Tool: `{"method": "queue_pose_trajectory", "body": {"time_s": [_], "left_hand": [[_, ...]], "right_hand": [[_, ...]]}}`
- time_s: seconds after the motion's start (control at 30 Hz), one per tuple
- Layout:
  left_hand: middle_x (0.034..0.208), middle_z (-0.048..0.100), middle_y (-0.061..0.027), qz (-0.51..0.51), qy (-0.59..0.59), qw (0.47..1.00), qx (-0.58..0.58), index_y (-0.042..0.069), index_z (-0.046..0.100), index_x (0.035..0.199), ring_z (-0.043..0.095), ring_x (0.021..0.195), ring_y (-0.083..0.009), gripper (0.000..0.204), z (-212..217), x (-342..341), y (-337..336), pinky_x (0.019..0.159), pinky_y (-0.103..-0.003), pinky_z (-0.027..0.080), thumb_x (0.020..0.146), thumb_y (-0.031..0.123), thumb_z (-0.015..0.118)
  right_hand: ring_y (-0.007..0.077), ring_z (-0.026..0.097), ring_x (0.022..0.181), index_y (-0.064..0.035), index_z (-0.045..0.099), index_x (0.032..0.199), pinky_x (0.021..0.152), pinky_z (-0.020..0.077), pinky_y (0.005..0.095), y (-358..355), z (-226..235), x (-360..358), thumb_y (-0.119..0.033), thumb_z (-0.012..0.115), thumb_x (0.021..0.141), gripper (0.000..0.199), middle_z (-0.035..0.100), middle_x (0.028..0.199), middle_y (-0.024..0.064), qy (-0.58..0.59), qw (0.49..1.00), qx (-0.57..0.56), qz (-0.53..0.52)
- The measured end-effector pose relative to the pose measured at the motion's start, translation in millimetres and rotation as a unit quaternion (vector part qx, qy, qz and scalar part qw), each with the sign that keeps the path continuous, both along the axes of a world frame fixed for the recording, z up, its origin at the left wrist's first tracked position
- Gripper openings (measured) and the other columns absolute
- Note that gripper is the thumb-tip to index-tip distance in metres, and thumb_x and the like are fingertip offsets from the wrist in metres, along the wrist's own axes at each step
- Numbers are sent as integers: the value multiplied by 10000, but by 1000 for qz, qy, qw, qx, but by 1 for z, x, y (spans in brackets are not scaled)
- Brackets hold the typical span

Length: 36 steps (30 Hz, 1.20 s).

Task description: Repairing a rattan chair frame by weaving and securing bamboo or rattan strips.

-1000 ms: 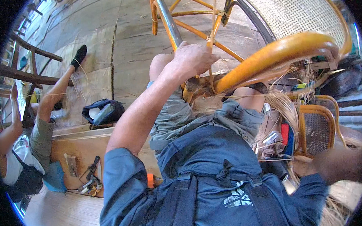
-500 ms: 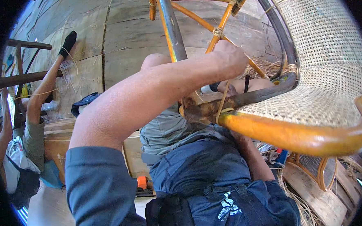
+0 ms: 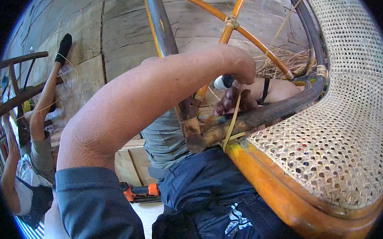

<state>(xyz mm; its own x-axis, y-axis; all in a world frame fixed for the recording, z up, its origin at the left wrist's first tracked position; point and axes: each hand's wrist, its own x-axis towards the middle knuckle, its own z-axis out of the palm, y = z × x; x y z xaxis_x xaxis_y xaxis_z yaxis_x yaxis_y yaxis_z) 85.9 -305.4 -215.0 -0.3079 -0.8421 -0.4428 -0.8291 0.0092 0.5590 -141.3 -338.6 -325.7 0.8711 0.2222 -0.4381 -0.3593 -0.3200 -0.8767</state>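
A rattan chair frame with an orange-varnished rim [image 3: 283, 191] and woven cane seat [image 3: 324, 139] rests against my lap. A pale cane strip [image 3: 232, 121] loops round the joint beside a dark pole [image 3: 265, 114] and runs up to my left hand [image 3: 242, 71]. That hand is bent down, closed on the strip's upper end; its fingertips are mostly hidden. Behind the pole, my right hand [image 3: 240, 100] shows dark curled fingers, and what they hold is hidden. Next to them are a white-and-black thing [image 3: 223, 82] and a thin black piece [image 3: 265, 91].
Crossed orange rattan braces [image 3: 232, 22] and a thick pole [image 3: 159, 22] stand beyond my arm. Cane shavings [image 3: 290, 59] lie on the plywood floor [image 3: 131, 25]. An orange-and-black tool [image 3: 142, 191] lies by my hip. At left another person's leg [image 3: 43, 103] is beside dark poles [image 3: 21, 95].
The chair's near rim has swung down and closer, showing more of the cane seat. My left hand is lower, nearer the strip and the right hand. The right hand's fingers show more plainly.
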Motion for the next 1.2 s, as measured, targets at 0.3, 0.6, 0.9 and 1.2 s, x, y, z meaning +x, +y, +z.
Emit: {"method": "queue_pose_trajectory", "body": {"time_s": [0.3,0.6,0.9,1.2], "left_hand": [[755,601,-175,141,5,984,-106,65,597,931,611,734,-339,260,67,-9,50,599,-468,491,892,227,398],[917,567,-191,283,138,949,0,-12,494,1034,555,854,-346,258,105,-39,126,739,-419,447,847,166,498],[1016,561,-96,333,64,918,-206,10,498,1100,556,985,-217,363,84,-72,159,955,-435,310,747,94,524],[1155,474,-74,255,53,956,-134,90,552,1066,486,1064,-210,341,94,-72,154,969,-465,256,729,120,508]], "right_hand": [[222,555,799,31,577,888,703,443,319,-19,30,37,-140,527,849,182,590,840,99,81,967,197,141],[235,552,804,32,574,886,703,443,330,-42,103,102,-140,526,850,182,588,838,103,132,874,379,274],[204,539,744,13,583,828,663,432,310,-28,83,73,-160,518,857,187,589,796,96,118,883,449,74],[155,519,653,-15,596,742,604,416,275,4,51,34,-190,507,867,232,590,734,85,74,864,456,-201]]}}
